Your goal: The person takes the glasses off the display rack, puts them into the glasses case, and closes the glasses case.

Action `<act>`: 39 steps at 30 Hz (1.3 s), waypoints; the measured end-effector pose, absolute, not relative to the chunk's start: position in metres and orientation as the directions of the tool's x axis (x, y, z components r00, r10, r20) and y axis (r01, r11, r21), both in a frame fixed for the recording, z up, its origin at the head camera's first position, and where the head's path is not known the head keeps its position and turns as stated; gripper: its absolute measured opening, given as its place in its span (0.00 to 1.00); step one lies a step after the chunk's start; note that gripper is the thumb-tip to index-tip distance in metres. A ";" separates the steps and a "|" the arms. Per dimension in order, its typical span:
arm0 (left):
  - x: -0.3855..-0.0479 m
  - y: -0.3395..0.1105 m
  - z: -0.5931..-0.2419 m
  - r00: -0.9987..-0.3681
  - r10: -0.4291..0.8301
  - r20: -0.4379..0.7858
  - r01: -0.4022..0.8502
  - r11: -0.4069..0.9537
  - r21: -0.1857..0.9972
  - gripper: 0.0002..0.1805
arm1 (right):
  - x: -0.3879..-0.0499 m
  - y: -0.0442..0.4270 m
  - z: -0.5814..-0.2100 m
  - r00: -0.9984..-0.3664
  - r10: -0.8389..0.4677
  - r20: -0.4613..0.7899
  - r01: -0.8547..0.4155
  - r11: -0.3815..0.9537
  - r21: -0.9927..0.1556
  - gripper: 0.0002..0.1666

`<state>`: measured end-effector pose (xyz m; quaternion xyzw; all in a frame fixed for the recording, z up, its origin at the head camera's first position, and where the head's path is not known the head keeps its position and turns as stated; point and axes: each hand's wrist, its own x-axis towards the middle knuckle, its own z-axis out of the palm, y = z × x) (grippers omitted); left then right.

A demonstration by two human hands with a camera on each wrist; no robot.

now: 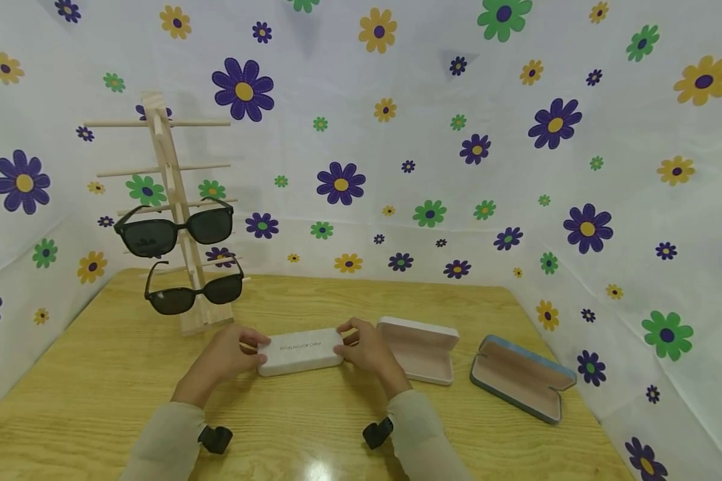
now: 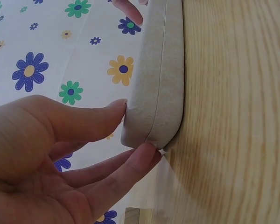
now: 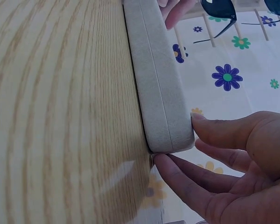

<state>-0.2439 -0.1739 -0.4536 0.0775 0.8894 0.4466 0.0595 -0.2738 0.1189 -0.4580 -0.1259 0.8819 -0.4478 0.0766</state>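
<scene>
A closed white glasses case (image 1: 301,351) with small lettering on its lid lies on the table between both hands. My left hand (image 1: 227,354) holds its left end, the thumb against the lid's edge and the fingertips at the end near the seam, as the left wrist view shows. At the opposite end, my right hand (image 1: 367,347) pinches the case in much the same way. In the right wrist view the case's long side (image 3: 161,88) rests along the wood, its seam unbroken. Whatever lies inside is hidden.
To the right stand an open white glasses case (image 1: 424,357) and an open blue-green case (image 1: 517,384), both with pink lining. A wooden rack (image 1: 171,167) at the back left carries dark upper sunglasses (image 1: 156,237) and lower sunglasses (image 1: 177,300). Flowered cloth (image 1: 313,87) surrounds the table (image 1: 66,394).
</scene>
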 end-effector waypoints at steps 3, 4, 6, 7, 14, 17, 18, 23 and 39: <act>-0.244 -0.174 -0.452 -0.981 0.191 -0.038 0.084 0.593 0.801 0.16 | -0.274 0.119 -0.458 -0.955 -0.295 -0.018 -0.160 0.567 -0.808 0.21; -0.243 -0.174 -0.452 -0.981 0.192 -0.039 0.084 0.594 0.800 0.16 | -0.274 0.119 -0.458 -0.955 -0.295 -0.017 -0.161 0.568 -0.807 0.21; -0.243 -0.173 -0.451 -0.981 0.190 -0.041 0.082 0.598 0.798 0.16 | -0.274 0.119 -0.458 -0.956 -0.292 -0.017 -0.159 0.569 -0.807 0.21; -0.243 -0.173 -0.451 -0.981 0.189 -0.042 0.080 0.598 0.798 0.16 | -0.274 0.119 -0.458 -0.957 -0.290 -0.021 -0.155 0.570 -0.807 0.21; -0.244 -0.172 -0.451 -0.981 0.187 -0.054 0.071 0.604 0.793 0.15 | -0.272 0.118 -0.457 -0.962 -0.270 -0.040 -0.129 0.577 -0.807 0.20; -0.244 -0.171 -0.450 -0.982 0.179 -0.064 0.061 0.616 0.786 0.15 | -0.271 0.117 -0.457 -0.963 -0.266 -0.037 -0.131 0.584 -0.801 0.20; -0.244 -0.170 -0.450 -0.982 0.177 -0.067 0.059 0.621 0.781 0.15 | -0.271 0.117 -0.456 -0.964 -0.265 -0.036 -0.133 0.589 -0.797 0.20; -0.241 -0.171 -0.442 -0.978 0.196 -0.068 0.077 0.649 0.757 0.17 | -0.268 0.115 -0.449 -0.965 -0.262 -0.026 -0.156 0.648 -0.745 0.21; -0.186 -0.215 -0.332 -0.935 0.267 0.231 0.353 0.679 0.644 0.17 | -0.280 0.103 -0.358 -0.917 -0.391 0.083 -0.327 0.615 -0.717 0.20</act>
